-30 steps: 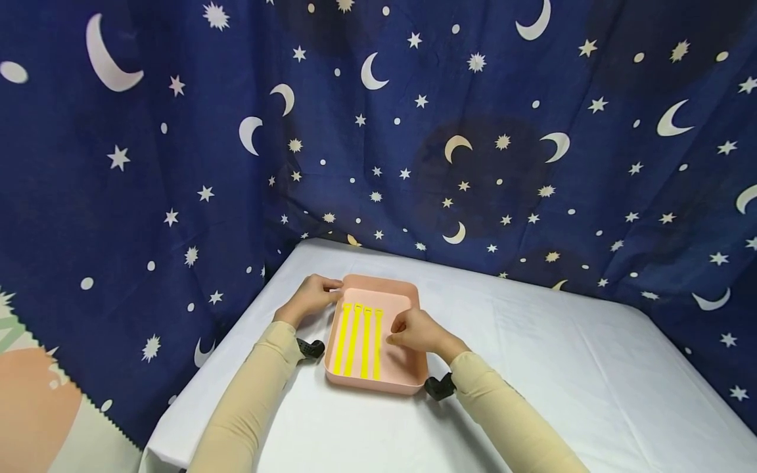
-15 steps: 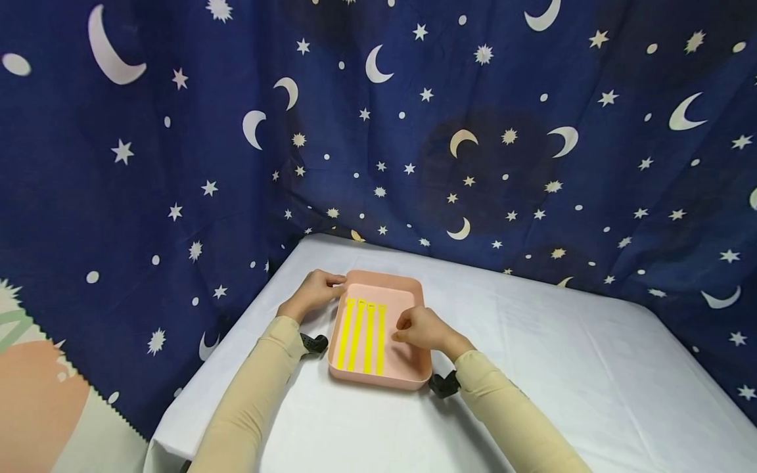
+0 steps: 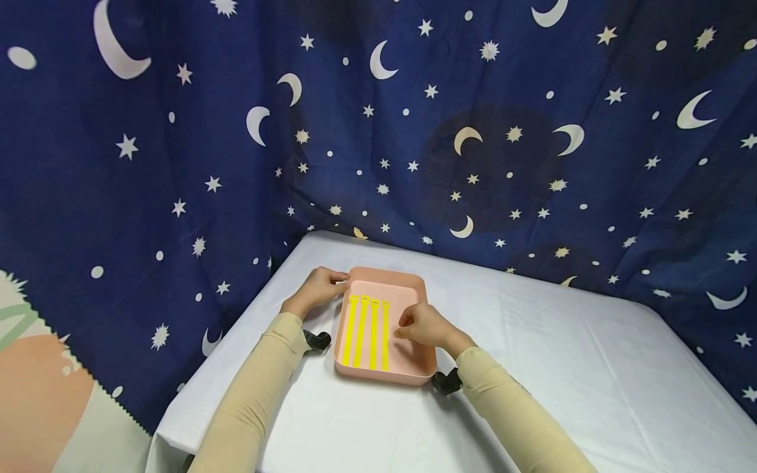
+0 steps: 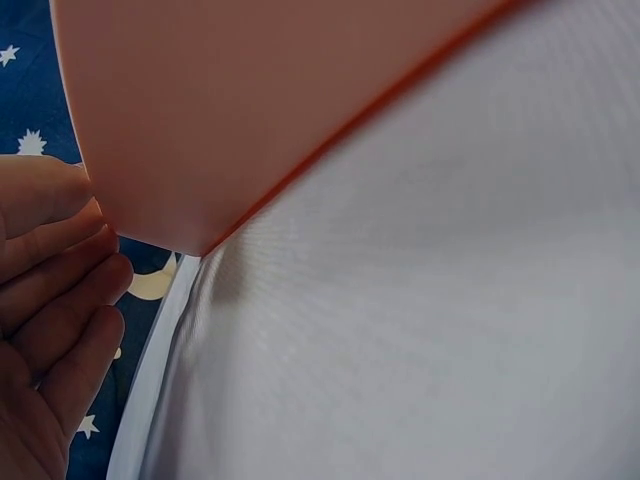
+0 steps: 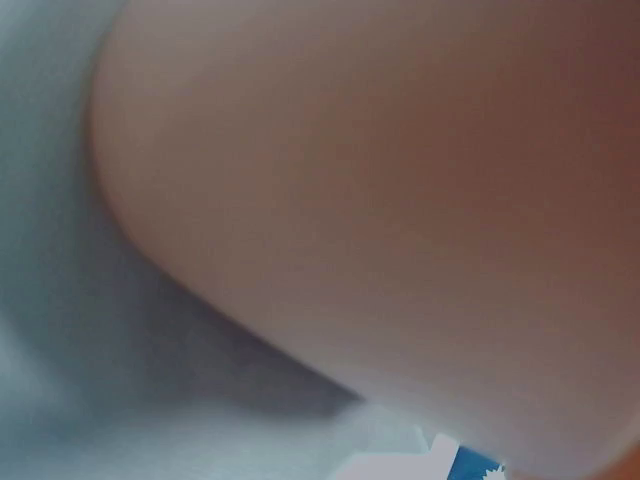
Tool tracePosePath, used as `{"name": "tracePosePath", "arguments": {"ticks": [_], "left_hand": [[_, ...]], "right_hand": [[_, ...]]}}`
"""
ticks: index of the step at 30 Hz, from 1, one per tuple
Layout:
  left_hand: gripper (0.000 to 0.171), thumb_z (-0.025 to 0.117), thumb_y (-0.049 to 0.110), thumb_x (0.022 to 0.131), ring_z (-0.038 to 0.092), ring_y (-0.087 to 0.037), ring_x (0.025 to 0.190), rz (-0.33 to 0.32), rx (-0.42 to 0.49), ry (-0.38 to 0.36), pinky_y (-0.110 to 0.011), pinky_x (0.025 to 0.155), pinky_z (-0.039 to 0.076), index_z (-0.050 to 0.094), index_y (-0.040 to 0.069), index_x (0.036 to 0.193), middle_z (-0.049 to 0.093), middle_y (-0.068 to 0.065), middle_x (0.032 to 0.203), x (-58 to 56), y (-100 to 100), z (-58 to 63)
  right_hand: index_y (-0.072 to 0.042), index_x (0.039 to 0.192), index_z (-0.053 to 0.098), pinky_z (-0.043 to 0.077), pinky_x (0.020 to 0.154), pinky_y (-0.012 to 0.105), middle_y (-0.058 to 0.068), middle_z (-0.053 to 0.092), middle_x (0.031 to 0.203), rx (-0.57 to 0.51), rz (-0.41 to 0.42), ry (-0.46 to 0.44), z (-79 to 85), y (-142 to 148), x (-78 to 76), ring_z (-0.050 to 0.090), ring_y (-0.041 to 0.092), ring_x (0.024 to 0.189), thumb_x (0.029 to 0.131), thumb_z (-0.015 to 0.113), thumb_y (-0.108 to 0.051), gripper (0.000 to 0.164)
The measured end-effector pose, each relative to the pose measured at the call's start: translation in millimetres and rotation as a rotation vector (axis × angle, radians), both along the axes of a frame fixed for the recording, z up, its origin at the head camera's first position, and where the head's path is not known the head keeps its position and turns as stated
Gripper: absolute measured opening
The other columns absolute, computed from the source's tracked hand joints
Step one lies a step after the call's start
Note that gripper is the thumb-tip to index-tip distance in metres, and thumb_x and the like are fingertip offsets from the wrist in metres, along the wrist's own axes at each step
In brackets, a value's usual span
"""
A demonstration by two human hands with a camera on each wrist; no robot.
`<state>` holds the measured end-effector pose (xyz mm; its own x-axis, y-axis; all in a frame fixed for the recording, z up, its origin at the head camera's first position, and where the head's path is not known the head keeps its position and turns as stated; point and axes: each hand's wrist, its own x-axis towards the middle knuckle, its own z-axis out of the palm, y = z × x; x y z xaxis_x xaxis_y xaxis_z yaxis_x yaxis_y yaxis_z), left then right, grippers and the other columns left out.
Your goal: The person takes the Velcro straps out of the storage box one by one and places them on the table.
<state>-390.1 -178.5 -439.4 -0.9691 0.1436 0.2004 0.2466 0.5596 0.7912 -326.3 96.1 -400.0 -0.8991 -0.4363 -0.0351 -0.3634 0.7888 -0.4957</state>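
Observation:
A pink rectangular tray (image 3: 416,374) with low walls lies on the white cloth. Inside it, several flat yellow strips (image 3: 374,335) with wider notched heads at the far end lie side by side in the left half. My left hand (image 3: 318,288) is at the tray's far left corner; in the left wrist view its nearly straight fingers (image 4: 75,290) are right at the rim. Over the right half of the tray, my right hand (image 3: 427,325) has curled fingers, fingertips together beside the rightmost strip. Nothing shows between them. The tray wall (image 5: 350,200) fills most of the right wrist view.
A table under a white cloth (image 3: 550,368) spreads to the right and in front of the tray. A dark blue curtain (image 3: 402,151) with moons and stars hangs behind and at the left. Black devices (image 3: 446,381) sit at both wrists.
The whole head view has shifted slightly, so tray, hands and curtain appear a little further right and higher. Both hands keep their places at the tray, and the strips lie as before.

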Motion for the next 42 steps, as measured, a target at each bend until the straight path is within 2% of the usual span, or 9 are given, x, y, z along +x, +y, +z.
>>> {"name": "tracePosePath", "arguments": {"ticks": [7,16,22,30,36,42], "left_hand": [[0.037,0.067,0.021,0.094,0.062,-0.028,0.125,-0.005,-0.007,-0.012,-0.043,0.105,0.052,0.069,0.008,0.129,0.069,-0.01,0.129,-0.9,1,2.0],[0.036,0.067,0.022,0.094,0.062,-0.028,0.124,0.009,-0.005,-0.012,-0.043,0.105,0.051,0.069,0.009,0.128,0.07,-0.01,0.128,-0.5,0,1.1],[0.036,0.068,0.021,0.094,0.062,-0.027,0.125,0.011,0.013,-0.032,-0.043,0.105,0.051,0.069,0.008,0.127,0.07,-0.009,0.128,0.5,-1,-2.7],[0.037,0.068,0.02,0.093,0.062,-0.027,0.124,0.009,0.015,-0.017,-0.042,0.104,0.052,0.069,0.007,0.127,0.07,-0.009,0.128,0.3,-2,-4.6],[0.036,0.068,0.021,0.094,0.062,-0.027,0.125,0.015,0.015,-0.026,-0.042,0.105,0.051,0.07,0.009,0.127,0.07,-0.008,0.129,1.5,-1,-2.6],[0.037,0.067,0.022,0.094,0.061,-0.027,0.126,0.008,0.004,-0.022,-0.042,0.105,0.051,0.069,0.009,0.129,0.069,-0.009,0.13,2.1,0,0.6]], "right_hand": [[-0.005,0.085,0.073,0.047,0.061,0.024,-0.001,0.066,0.073,0.009,0.0,-0.032,2.9,-3,6.9,0.056,0.012,0.067,0.083,0.08,-0.017,0.014],[-0.005,0.076,0.072,0.043,0.056,0.022,-0.002,0.062,0.065,-0.009,0.008,-0.009,-2.7,-9,13.4,0.052,0.01,0.062,0.08,0.08,-0.015,0.013],[-0.006,0.07,0.071,0.039,0.053,0.02,-0.002,0.059,0.06,-0.023,-0.063,-0.048,-7.5,-16,19.8,0.049,0.01,0.057,0.081,0.079,-0.014,0.016],[-0.006,0.065,0.067,0.042,0.053,0.021,0.0,0.061,0.058,-0.025,-0.132,-0.069,-10.7,-24,23.8,0.052,0.011,0.053,0.081,0.08,-0.016,0.023],[-0.005,0.062,0.066,0.034,0.047,0.02,0.0,0.057,0.053,-0.053,-0.184,-0.092,-16.0,-30,24.0,0.046,0.011,0.048,0.081,0.08,-0.017,0.026],[-0.006,0.06,0.064,0.035,0.049,0.021,0.0,0.054,0.049,-0.07,-0.265,-0.124,-18.4,-36,24.8,0.047,0.012,0.047,0.081,0.079,-0.017,0.029]]}}
